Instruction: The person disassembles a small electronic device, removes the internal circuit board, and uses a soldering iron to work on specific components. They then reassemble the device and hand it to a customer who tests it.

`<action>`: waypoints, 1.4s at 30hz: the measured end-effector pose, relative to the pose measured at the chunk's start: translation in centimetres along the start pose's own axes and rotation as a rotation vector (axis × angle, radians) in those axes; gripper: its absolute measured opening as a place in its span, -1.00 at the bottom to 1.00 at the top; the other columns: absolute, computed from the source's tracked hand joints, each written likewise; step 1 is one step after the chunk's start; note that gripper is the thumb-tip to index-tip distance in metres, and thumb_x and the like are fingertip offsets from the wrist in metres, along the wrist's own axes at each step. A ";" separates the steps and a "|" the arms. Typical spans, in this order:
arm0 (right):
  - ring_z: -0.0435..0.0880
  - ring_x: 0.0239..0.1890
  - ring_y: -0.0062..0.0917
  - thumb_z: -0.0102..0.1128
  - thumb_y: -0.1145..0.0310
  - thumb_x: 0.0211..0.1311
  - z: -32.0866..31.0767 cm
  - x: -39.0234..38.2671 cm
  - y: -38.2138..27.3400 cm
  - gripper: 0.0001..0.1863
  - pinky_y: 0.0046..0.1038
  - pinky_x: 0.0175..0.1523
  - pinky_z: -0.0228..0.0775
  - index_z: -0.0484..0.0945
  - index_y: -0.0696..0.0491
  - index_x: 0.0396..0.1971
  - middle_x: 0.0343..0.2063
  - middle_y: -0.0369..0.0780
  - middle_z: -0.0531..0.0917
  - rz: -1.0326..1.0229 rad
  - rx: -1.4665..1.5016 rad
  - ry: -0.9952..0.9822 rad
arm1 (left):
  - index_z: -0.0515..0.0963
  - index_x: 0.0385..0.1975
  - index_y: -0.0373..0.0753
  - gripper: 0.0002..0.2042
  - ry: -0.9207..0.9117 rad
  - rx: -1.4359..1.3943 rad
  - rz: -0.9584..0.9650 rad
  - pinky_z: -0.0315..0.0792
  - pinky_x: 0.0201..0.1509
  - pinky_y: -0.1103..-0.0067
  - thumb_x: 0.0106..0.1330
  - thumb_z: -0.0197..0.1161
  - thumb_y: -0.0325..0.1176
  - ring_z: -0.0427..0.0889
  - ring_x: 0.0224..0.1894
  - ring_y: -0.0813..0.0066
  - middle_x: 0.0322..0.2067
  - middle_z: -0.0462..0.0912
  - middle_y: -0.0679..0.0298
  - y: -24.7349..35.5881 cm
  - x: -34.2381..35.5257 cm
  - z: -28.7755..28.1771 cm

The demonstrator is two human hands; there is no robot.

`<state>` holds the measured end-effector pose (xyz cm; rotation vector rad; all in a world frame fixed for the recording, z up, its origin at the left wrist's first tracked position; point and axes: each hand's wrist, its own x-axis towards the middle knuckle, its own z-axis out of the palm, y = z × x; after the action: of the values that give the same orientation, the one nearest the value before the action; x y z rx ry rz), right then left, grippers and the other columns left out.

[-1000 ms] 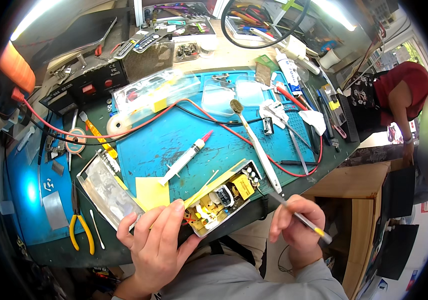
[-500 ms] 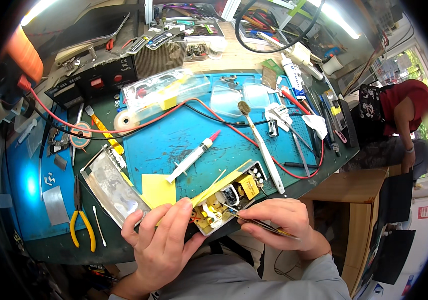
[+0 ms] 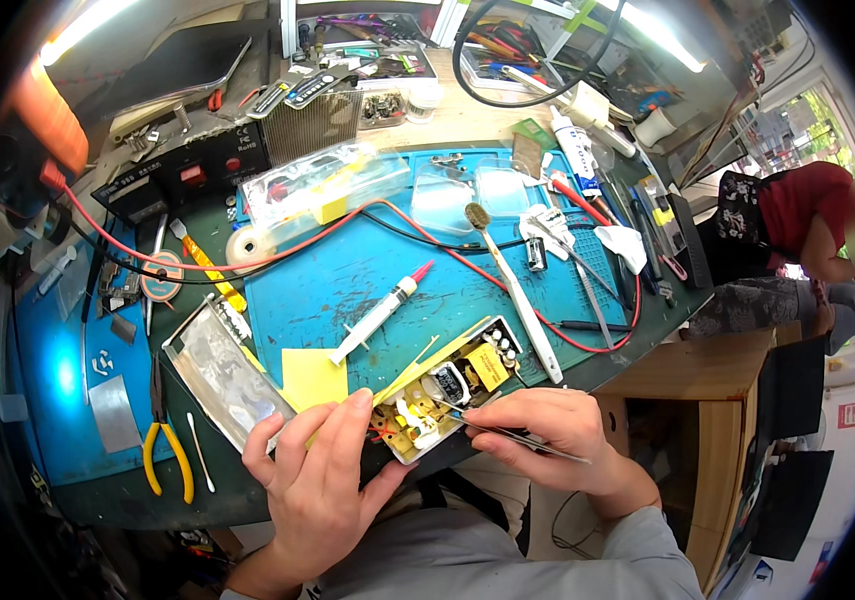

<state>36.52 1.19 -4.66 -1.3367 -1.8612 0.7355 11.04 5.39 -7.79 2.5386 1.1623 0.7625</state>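
An opened power adapter (image 3: 426,425) lies at the bench's near edge, its circuit board showing inside a pale housing. Within it sit a yellow transformer (image 3: 489,368), a dark component and white filler. My left hand (image 3: 323,460) grips the adapter's left end, thumb along the near side, fingers over the far side by a thin yellow strip (image 3: 418,368). Pinched in my right hand (image 3: 553,435) is a pair of metal tweezers (image 3: 523,438), its points reaching among the board's parts. Beside my left fingers lies the loose metal cover (image 3: 223,370), and beyond them a yellow paper square (image 3: 314,376).
A syringe (image 3: 378,320) with a pink tip and a long brush (image 3: 518,295) lie on the blue mat. Yellow-handled pliers (image 3: 163,445) and a cotton swab (image 3: 201,452) are at left. Red and black cables cross the mat. Another person (image 3: 798,225) bends over at far right.
My right hand has shifted slightly left, with the tweezers lying a little flatter over the board. My left hand keeps its grip. The person at right has changed arm position.
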 end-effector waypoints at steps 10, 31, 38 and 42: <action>0.76 -0.39 -0.38 0.47 0.54 0.17 0.6 0.4 0.1 -0.71 -0.45 -0.33 0.57 0.71 0.20 -0.09 -0.34 -0.13 0.76 -0.024 0.021 0.027 | 0.45 0.28 -0.32 -0.19 0.007 -0.004 0.005 0.06 0.40 0.20 -0.01 0.63 -0.19 0.53 0.12 0.32 0.06 0.67 0.23 -0.1 -0.1 0.1; 0.69 -0.54 -0.46 0.45 0.53 0.14 -1.8 0.5 -2.3 -0.83 -0.48 -0.46 0.48 0.72 0.16 -0.25 -0.50 -0.21 0.71 0.099 -0.045 -0.012 | 0.50 0.24 -0.29 -0.28 0.009 0.017 0.014 0.06 0.45 0.15 0.04 0.60 -0.19 0.53 0.15 0.31 0.04 0.66 0.23 0.2 -0.1 0.3; 0.68 -0.56 -0.45 0.41 0.52 0.16 -2.2 1.5 -3.0 -0.88 -0.48 -0.49 0.48 0.66 0.14 -0.32 -0.52 -0.24 0.69 0.086 -0.048 -0.073 | 0.46 0.25 -0.31 -0.26 0.022 0.008 0.024 0.05 0.45 0.15 0.03 0.61 -0.25 0.52 0.17 0.33 0.06 0.64 0.26 0.1 -0.2 0.4; 0.66 -0.57 -0.44 0.40 0.51 0.19 -1.6 1.2 -2.7 -0.88 -0.46 -0.49 0.49 0.64 0.13 -0.30 -0.49 -0.24 0.69 0.080 -0.052 -0.062 | 0.42 0.28 -0.31 -0.24 -0.004 0.017 0.030 0.04 0.46 0.14 0.05 0.60 -0.24 0.52 0.18 0.31 0.10 0.63 0.27 0.0 -0.3 0.3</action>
<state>36.10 1.63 -1.38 -1.4435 -1.8962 0.7821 11.02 5.12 -8.11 2.5764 1.1361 0.7568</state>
